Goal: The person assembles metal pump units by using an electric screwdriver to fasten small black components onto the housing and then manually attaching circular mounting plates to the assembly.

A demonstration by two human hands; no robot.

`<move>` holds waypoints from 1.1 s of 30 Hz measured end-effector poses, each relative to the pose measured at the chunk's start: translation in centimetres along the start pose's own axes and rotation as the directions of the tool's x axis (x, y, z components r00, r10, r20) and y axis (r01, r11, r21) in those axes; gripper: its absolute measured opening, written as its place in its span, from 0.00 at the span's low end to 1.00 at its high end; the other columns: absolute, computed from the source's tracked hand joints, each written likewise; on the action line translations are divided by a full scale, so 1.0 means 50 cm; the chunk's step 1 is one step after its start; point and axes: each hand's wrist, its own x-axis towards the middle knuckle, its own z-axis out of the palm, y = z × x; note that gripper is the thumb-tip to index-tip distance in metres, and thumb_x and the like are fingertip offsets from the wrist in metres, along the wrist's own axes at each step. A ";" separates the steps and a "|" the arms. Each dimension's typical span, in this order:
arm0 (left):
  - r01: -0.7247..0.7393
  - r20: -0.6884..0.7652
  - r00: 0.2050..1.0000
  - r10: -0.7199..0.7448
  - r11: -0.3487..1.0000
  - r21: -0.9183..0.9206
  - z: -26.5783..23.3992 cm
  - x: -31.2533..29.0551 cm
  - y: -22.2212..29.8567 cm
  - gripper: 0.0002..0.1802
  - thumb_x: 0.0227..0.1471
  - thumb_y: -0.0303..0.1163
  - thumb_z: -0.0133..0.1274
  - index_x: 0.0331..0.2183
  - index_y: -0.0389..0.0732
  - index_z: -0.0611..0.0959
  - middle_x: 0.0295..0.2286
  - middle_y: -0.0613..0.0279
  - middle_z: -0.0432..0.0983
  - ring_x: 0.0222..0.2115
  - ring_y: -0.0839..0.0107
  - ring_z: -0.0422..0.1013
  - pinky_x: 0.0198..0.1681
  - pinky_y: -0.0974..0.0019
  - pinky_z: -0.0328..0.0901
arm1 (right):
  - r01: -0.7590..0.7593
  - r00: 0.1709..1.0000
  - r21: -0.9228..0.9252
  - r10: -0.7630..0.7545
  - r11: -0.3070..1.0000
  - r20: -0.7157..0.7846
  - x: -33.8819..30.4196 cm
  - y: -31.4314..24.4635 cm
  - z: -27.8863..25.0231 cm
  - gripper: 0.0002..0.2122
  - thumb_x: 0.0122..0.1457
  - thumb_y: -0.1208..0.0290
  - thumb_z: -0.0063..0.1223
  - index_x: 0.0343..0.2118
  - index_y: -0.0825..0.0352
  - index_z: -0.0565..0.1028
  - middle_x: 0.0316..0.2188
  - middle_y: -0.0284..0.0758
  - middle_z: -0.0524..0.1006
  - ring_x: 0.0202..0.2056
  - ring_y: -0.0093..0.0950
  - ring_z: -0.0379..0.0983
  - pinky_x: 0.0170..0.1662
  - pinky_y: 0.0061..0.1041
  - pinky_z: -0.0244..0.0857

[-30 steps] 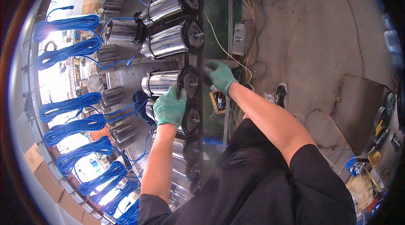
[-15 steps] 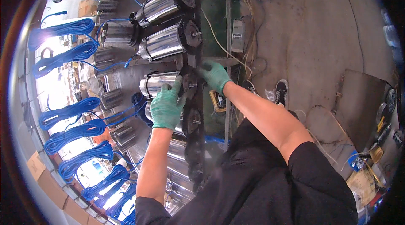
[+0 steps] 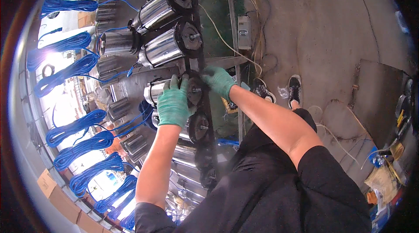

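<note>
My left hand (image 3: pixel 172 107), in a green glove, lies over a shiny cylindrical motor (image 3: pixel 153 91). Its fingers are stretched out and slightly apart across the casing, near the black end cover (image 3: pixel 195 89) with a short shaft. Opposite it, my right hand (image 3: pixel 220 82), gloved the same way, reaches to the upper right edge of that cover. Its fingers are bent together; the tips fade into the dark rim, and what they pinch, if anything, cannot be made out. Another motor (image 3: pixel 161 51) lies just beyond, its shaft pointing right.
More motors (image 3: pixel 157 12) lie in a row along the bench. Coiled blue cables (image 3: pixel 65 51) hang at the left. Under the bench edge are a grey box (image 3: pixel 244 32) and a pale loose cable (image 3: pixel 220 34). A dark panel (image 3: pixel 377 106) lies on the floor at right.
The view has shifted slightly. My left fingers have moved up and a little apart over the motor's end. My right hand stays at the cover's edge, slightly lower.
</note>
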 end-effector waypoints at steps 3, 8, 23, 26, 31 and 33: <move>0.010 0.001 1.000 -0.010 1.000 0.004 0.008 0.010 0.010 0.62 0.28 0.43 0.78 0.66 0.49 0.66 0.60 0.45 0.63 0.56 0.48 0.67 0.53 0.48 0.70 | 0.002 0.995 -0.168 0.014 0.986 0.094 -0.026 -0.015 -0.014 0.18 0.60 0.62 0.59 0.48 0.69 0.80 0.43 0.50 0.81 0.47 0.46 0.79 0.52 0.35 0.71; 0.015 0.049 0.999 -0.017 0.999 0.043 -0.001 0.035 0.036 0.62 0.27 0.43 0.79 0.65 0.48 0.67 0.60 0.42 0.63 0.55 0.44 0.68 0.51 0.48 0.71 | 0.001 0.993 -0.157 0.018 0.988 0.117 -0.022 0.024 -0.009 0.18 0.59 0.65 0.58 0.50 0.69 0.79 0.44 0.51 0.81 0.47 0.51 0.77 0.51 0.39 0.71; -0.024 0.195 0.981 0.001 0.993 0.116 -0.019 0.067 0.051 0.66 0.21 0.45 0.80 0.64 0.47 0.68 0.57 0.42 0.65 0.52 0.41 0.70 0.50 0.47 0.73 | 0.015 0.958 -0.036 -0.025 0.999 -0.287 0.003 0.161 0.115 0.15 0.60 0.72 0.56 0.49 0.67 0.77 0.45 0.52 0.80 0.48 0.53 0.76 0.51 0.43 0.71; -0.043 0.210 0.978 0.015 0.990 0.131 -0.018 0.075 0.050 0.66 0.21 0.47 0.80 0.64 0.48 0.68 0.57 0.42 0.65 0.52 0.42 0.70 0.50 0.48 0.73 | 0.040 0.962 -0.002 -0.039 0.999 -0.269 0.024 0.109 0.073 0.16 0.61 0.72 0.56 0.52 0.66 0.76 0.47 0.52 0.80 0.50 0.51 0.76 0.52 0.42 0.71; -0.080 0.161 0.986 0.054 0.984 0.160 -0.020 0.076 0.053 0.66 0.21 0.48 0.80 0.64 0.48 0.69 0.56 0.43 0.66 0.51 0.44 0.70 0.49 0.49 0.73 | 0.033 0.947 0.186 0.029 0.982 -0.320 0.001 0.113 0.092 0.19 0.63 0.70 0.57 0.57 0.66 0.74 0.50 0.50 0.80 0.52 0.49 0.76 0.54 0.39 0.70; -0.075 0.174 0.983 0.051 0.988 0.136 -0.024 0.078 0.054 0.66 0.20 0.48 0.80 0.64 0.47 0.69 0.56 0.44 0.66 0.51 0.44 0.70 0.49 0.49 0.73 | 0.047 0.940 0.289 0.056 0.956 -0.338 -0.024 0.121 0.109 0.20 0.63 0.69 0.57 0.58 0.66 0.73 0.50 0.50 0.80 0.52 0.48 0.77 0.54 0.37 0.70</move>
